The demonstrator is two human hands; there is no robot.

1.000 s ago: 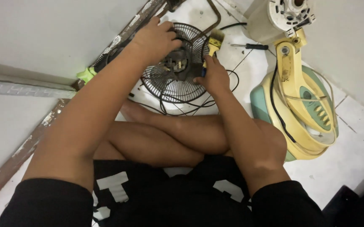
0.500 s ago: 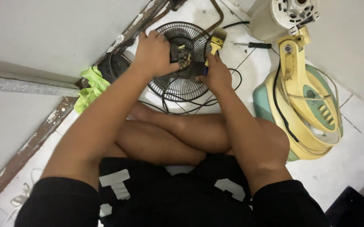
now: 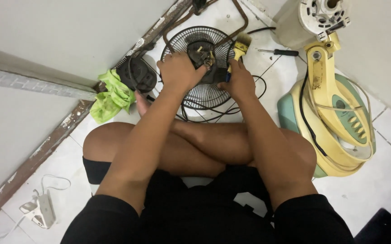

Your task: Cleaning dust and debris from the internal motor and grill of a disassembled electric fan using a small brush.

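Note:
I sit cross-legged on a tiled floor. A black wire fan guard [image 3: 204, 92] lies in front of my legs, with a small fan motor [image 3: 201, 49] at its hub. My left hand [image 3: 179, 72] grips the motor and guard hub from the left. My right hand [image 3: 238, 81] holds a yellow-handled paintbrush [image 3: 239, 45], bristles pointing up and away, right beside the motor. A black cord [image 3: 254, 88] loops under the guard.
A yellow and teal fan stand [image 3: 335, 122] lies at my right with its cream motor housing [image 3: 313, 16] above. A screwdriver [image 3: 274, 52] lies on the tiles. A green rag [image 3: 109, 97] and black cap [image 3: 136, 74] sit left by the wall. A white power strip [image 3: 39, 210] lies lower left.
The view has shifted so the guard and hands sit lower and more central. My left hand slid down onto the motor hub. The rag, black cap and power strip came into view.

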